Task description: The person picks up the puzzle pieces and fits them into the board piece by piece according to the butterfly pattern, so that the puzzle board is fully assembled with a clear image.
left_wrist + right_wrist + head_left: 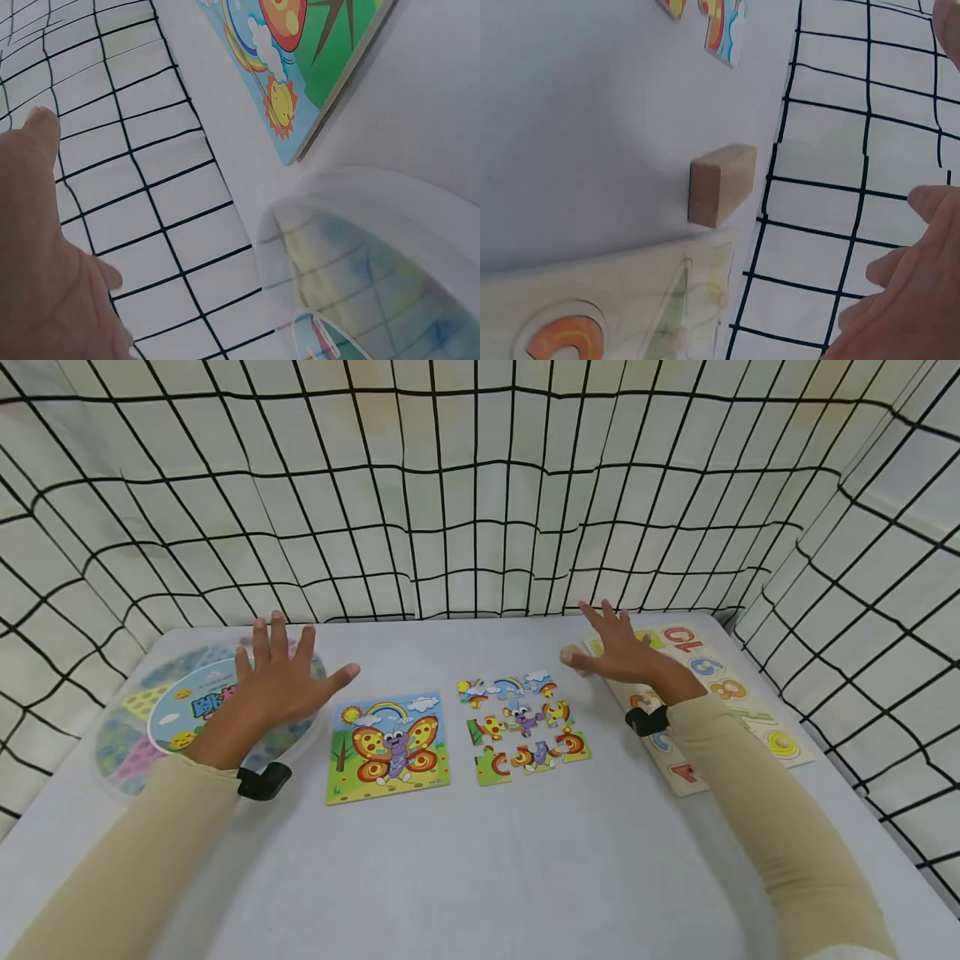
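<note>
Where the left hand [273, 685] hangs: above the round tub [405, 204], fingers spread, holding nothing.
Right hand [622, 647]: raised near the wooden block [720, 187], likewise released, fingers apart.
Wooden block: pale, plain, just beside the far left corner of the number board [637, 285].
Number board: coloured numerals, partly hidden by the right arm.
Tub contents: multicoloured, possibly beads, too blurred through the lid to be sure.
Butterfly board [390, 752]: complete picture, flat, between tub and puzzle pieces [525, 722].
Puzzle pieces: similar butterfly scene, three loose rows, table centre.
Table [450, 868]: white.
Netting [513, 390]: black, behind and at both sides.
</note>
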A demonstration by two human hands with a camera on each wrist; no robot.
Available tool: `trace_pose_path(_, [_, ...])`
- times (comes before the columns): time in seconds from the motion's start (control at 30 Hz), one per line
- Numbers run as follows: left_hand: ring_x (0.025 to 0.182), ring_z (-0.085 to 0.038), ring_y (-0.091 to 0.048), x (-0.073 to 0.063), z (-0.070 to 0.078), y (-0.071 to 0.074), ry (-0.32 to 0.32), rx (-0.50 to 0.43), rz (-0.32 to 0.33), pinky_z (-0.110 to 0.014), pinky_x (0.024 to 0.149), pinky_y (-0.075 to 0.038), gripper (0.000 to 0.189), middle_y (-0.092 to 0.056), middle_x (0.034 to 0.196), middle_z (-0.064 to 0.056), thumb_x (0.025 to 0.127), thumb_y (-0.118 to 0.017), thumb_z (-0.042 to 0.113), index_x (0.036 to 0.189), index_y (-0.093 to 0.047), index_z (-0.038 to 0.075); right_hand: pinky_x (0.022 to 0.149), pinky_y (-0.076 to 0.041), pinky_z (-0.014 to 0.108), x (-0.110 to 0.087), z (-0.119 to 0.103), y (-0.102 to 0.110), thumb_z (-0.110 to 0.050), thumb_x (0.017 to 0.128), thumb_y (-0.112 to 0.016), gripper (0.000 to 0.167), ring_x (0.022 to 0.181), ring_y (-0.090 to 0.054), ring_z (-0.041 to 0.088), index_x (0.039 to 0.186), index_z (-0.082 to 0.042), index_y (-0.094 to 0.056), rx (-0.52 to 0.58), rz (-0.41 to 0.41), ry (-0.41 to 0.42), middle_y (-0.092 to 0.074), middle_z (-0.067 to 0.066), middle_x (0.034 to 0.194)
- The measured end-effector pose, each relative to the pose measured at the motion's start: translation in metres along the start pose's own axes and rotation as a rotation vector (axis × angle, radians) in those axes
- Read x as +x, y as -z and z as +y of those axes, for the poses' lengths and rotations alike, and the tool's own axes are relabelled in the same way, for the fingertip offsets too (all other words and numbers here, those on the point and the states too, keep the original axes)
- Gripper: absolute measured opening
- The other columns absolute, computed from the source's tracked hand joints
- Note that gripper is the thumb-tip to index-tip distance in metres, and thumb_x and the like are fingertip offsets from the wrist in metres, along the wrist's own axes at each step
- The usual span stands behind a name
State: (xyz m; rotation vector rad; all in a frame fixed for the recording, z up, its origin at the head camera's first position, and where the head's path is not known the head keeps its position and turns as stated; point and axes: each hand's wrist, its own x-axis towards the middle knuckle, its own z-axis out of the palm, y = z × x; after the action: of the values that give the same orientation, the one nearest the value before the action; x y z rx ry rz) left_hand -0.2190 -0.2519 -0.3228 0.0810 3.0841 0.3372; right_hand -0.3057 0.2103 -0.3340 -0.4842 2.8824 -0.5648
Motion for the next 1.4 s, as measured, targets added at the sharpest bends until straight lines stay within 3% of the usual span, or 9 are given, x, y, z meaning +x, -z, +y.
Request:
trace_pose_path(0.1, [0.138, -0.048, 0.025, -0.008, -0.001, 0.0, -0.071, -0.027, -0.024, -0.07, 0.105, 0.008, 0.109, 0.024, 0.153, -0.03, 0.088, -0.042, 0.073, 0.153, -0.001, -0.005, 0.106, -0.007, 0.072, -0.005, -0.002, -0.002, -0.065, 0.087, -0.054, 0.094, 0.145, 0.011, 0.04, 0.158, -0.024, -0.009, 0.076, -0.012, 0.051, 0.005, 0.015, 0.162])
trace_pose_path(0.27, [0.143, -0.047, 0.01, -0.026, 0.0, -0.004, -0.178, -0.112, -0.073, -0.071, 0.104, -0.013, 0.115, 0.02, 0.157, -0.024, 0.085, -0.063, 0.062, 0.153, 0.002, -0.004, 0.108, -0.023, 0.063, -0.014, -0.007, -0.006, -0.057, 0.089, -0.06, 0.078, 0.143, -0.02, 0.039, 0.154, -0.024, -0.031, 0.207, -0.053, 0.103, -0.025, 0.01, 0.158])
trace_pose_path(0.4, [0.144, -0.045, 0.0, -0.039, 0.005, -0.01, -0.233, -0.163, -0.088, -0.07, 0.104, -0.017, 0.118, 0.013, 0.16, -0.018, 0.079, -0.075, 0.054, 0.154, -0.002, -0.001, 0.107, -0.031, 0.055, -0.018, -0.013, -0.011, -0.044, 0.092, -0.065, 0.065, 0.135, -0.037, 0.035, 0.145, -0.013, -0.047, 0.252, -0.087, 0.178, -0.045, 0.009, 0.148])
trace_pose_path(0.53, [0.143, -0.045, -0.01, -0.05, 0.01, -0.016, -0.273, -0.174, -0.108, -0.066, 0.105, -0.023, 0.113, 0.001, 0.161, -0.018, 0.079, -0.078, 0.048, 0.155, -0.009, 0.0, 0.104, -0.039, 0.048, -0.022, -0.021, -0.018, -0.028, 0.092, -0.07, 0.053, 0.126, -0.049, 0.029, 0.137, -0.005, -0.055, 0.283, -0.132, 0.222, -0.056, 0.009, 0.136])
trace_pose_path(0.7, [0.14, -0.048, -0.019, -0.062, 0.016, -0.023, -0.301, -0.168, -0.115, -0.062, 0.104, -0.03, 0.102, -0.012, 0.159, -0.022, 0.08, -0.081, 0.038, 0.152, -0.022, -0.003, 0.099, -0.044, 0.046, -0.028, -0.031, -0.025, -0.02, 0.091, -0.07, 0.044, 0.12, -0.055, 0.029, 0.132, -0.007, -0.06, 0.32, -0.191, 0.237, -0.062, 0.009, 0.128])
trace_pose_path(0.93, [0.137, -0.051, -0.025, -0.071, 0.012, -0.033, -0.332, -0.194, -0.13, -0.064, 0.101, -0.034, 0.09, -0.023, 0.155, -0.024, 0.079, -0.082, 0.033, 0.148, -0.036, -0.001, 0.094, -0.048, 0.041, -0.032, -0.042, -0.035, -0.022, 0.09, -0.072, 0.034, 0.112, -0.057, 0.022, 0.121, -0.01, -0.067, 0.315, -0.175, 0.269, -0.064, 0.003, 0.122])
trace_pose_path(1.1, [0.135, -0.05, -0.029, -0.075, 0.009, -0.037, -0.314, -0.213, -0.152, -0.063, 0.102, -0.034, 0.087, -0.029, 0.153, -0.025, 0.079, -0.081, 0.036, 0.145, -0.04, -0.003, 0.088, -0.05, 0.036, -0.034, -0.05, -0.043, -0.017, 0.091, -0.07, 0.026, 0.1, -0.059, 0.019, 0.115, -0.006, -0.069, 0.341, -0.151, 0.332, -0.067, 0.006, 0.113])
trace_pose_path(1.4, [0.131, -0.048, -0.037, -0.084, 0.008, -0.042, -0.288, -0.199, -0.104, -0.059, 0.102, -0.035, 0.079, -0.043, 0.143, -0.029, 0.079, -0.082, 0.03, 0.138, -0.046, -0.008, 0.082, -0.052, 0.037, -0.039, -0.062, -0.062, -0.02, 0.089, -0.073, 0.026, 0.089, -0.062, 0.015, 0.108, -0.003, -0.071, 0.43, -0.162, 0.453, -0.069, -0.001, 0.1])
